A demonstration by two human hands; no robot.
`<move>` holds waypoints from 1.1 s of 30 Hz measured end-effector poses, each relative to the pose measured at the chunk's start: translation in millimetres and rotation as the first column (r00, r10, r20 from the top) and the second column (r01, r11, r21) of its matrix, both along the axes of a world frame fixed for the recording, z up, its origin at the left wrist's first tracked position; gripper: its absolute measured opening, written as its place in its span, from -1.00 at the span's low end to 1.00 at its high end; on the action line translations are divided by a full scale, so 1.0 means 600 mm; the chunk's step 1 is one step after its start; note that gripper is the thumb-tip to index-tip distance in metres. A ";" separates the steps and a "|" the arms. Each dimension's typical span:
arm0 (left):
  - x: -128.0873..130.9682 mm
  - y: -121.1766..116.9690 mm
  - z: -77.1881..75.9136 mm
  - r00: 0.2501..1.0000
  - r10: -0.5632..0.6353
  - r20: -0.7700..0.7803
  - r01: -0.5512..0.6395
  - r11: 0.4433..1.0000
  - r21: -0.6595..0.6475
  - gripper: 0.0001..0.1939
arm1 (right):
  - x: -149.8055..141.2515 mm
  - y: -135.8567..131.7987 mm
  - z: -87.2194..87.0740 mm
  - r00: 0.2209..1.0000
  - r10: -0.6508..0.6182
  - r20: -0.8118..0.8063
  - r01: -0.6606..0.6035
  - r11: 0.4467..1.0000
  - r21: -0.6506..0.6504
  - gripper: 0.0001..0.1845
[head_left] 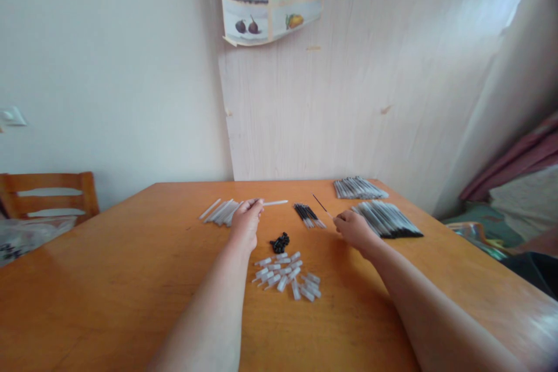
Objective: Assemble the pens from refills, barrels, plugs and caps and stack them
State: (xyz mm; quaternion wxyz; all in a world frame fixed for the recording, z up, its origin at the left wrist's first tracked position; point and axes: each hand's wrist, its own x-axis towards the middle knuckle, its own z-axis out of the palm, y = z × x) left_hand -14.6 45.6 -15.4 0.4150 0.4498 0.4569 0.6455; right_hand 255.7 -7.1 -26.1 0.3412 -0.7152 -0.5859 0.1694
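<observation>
My left hand (247, 218) is closed on a white pen barrel (275, 203), whose free end points right. Just left of it lie several whitish translucent pen barrels (221, 212). My right hand (351, 225) pinches a thin pen refill (320, 204) with a dark upper length, tilted up to the left. Between the hands is a row of similar dark refills (307, 215) with pale ends. Nearer to me sit a small heap of black plugs or caps (279, 243) and several translucent caps (283, 272) with narrow tips.
Two bundles of grey-and-black pens, a far bundle (360, 188) and a nearer bundle (387, 220), lie on the right of the wooden table (131, 279). A wooden chair (47, 192) stands at left. Fruit pictures (270, 0) hang on the wall behind.
</observation>
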 end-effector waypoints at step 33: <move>0.048 -0.077 0.059 0.795 -0.502 0.339 0.536 0.844 -0.005 -0.67 | -0.107 -0.074 0.042 0.636 0.611 -0.470 -0.484 0.791 0.374 -0.70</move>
